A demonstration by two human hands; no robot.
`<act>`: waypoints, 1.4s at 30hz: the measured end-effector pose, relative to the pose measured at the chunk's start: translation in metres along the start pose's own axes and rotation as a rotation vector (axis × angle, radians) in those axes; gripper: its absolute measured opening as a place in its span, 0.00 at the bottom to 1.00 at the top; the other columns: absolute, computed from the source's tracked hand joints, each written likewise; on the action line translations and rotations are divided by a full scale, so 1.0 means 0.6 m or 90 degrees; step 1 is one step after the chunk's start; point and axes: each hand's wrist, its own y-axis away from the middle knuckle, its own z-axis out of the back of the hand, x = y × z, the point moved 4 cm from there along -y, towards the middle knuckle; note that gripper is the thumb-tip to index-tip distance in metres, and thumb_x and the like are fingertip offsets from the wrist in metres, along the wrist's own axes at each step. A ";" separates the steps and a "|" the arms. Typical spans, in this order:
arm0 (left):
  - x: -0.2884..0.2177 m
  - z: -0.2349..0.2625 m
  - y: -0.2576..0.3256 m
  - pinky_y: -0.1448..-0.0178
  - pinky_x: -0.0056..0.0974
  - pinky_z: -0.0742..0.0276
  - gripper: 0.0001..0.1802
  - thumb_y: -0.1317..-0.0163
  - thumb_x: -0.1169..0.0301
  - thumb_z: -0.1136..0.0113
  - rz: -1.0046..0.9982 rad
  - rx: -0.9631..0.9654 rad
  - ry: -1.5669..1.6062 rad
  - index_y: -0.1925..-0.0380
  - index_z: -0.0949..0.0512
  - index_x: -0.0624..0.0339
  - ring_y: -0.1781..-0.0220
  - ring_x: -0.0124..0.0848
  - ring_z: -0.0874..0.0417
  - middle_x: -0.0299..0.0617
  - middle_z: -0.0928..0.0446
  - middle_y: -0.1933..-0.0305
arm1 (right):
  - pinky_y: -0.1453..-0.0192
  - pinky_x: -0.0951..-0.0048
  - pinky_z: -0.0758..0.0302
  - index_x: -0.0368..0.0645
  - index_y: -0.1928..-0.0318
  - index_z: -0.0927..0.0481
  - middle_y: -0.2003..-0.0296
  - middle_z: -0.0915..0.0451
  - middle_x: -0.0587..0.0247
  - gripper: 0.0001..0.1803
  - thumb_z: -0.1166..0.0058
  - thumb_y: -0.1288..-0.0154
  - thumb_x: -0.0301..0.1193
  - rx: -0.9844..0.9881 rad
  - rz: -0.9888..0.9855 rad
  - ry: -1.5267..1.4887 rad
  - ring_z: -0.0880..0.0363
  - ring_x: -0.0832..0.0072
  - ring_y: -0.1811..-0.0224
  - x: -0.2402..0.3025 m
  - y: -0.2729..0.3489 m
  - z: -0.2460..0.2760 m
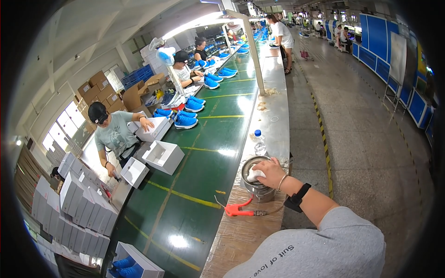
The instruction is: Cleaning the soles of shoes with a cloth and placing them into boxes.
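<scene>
My right hand [270,171] reaches over a round metal canister [259,191] on the near bench. Its fingers are closed on a soft white wad [254,174], which looks like cloth or cotton, at the canister's open top. A bracelet and a black wristband are on that wrist. Beside the canister lies a red air blow gun [239,209] with a hose. Just beyond stands a clear bottle [259,144] with a blue cap. My left hand is out of the picture.
A green conveyor belt [208,171] carries blue sneakers [186,119] and white shoeboxes [163,156]. Across it a person [118,134] in a cap handles boxes, near stacked boxes [83,208]. A metal post [256,60] rises from the bench. More people sit farther along.
</scene>
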 end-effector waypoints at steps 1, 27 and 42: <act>0.003 -0.007 -0.005 0.32 0.65 0.61 0.43 0.42 0.39 0.63 0.000 -0.001 0.000 0.36 0.44 0.61 0.30 0.60 0.53 0.62 0.50 0.32 | 0.34 0.48 0.51 0.53 0.55 0.23 0.56 0.24 0.65 0.17 0.42 0.48 0.34 0.001 -0.001 -0.004 0.29 0.66 0.47 0.001 0.000 0.000; 0.070 -0.157 -0.087 0.32 0.65 0.61 0.43 0.43 0.39 0.62 -0.011 -0.037 0.002 0.37 0.42 0.61 0.31 0.61 0.52 0.62 0.48 0.33 | 0.34 0.51 0.50 0.55 0.53 0.24 0.55 0.24 0.65 0.18 0.43 0.47 0.35 -0.002 0.006 0.010 0.29 0.67 0.46 -0.020 -0.009 0.008; -0.076 0.150 0.111 0.33 0.66 0.61 0.43 0.43 0.39 0.62 -0.017 -0.054 -0.007 0.37 0.41 0.61 0.31 0.61 0.51 0.63 0.47 0.33 | 0.34 0.50 0.50 0.53 0.54 0.23 0.55 0.23 0.65 0.17 0.43 0.47 0.33 0.004 -0.002 -0.001 0.29 0.66 0.46 -0.027 -0.016 0.020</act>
